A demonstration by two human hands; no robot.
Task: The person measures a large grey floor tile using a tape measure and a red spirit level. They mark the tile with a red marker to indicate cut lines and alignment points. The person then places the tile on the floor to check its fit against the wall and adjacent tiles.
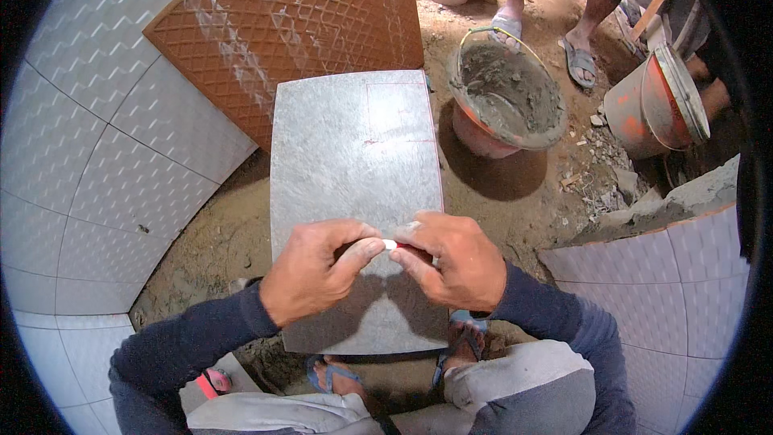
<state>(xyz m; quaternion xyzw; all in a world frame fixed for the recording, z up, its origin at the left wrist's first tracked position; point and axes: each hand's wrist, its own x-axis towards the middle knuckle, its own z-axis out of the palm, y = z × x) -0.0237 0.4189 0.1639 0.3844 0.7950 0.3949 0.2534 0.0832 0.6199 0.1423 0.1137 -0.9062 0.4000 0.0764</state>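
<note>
My left hand (310, 270) and my right hand (459, 262) meet over a grey tile (346, 153). Between their fingertips is a small stick-like thing (390, 245), white at the middle with some red showing by the right fingers. Both hands pinch it; most of it is hidden, so its exact kind cannot be made out. Thin red lines mark the tile's far right part, forming a rectangle, and another runs along its right edge. The tile lies in front of me, its near end above my sandalled feet.
A brown ribbed tile back (298, 24) leans beyond the grey tile. White textured tiles cover the walls at left (121, 153) and right (644, 298). A bucket of wet mortar (483, 125) stands at far right, near another person's sandalled feet (580, 60). Another bucket (636, 113) tilts beside rubble.
</note>
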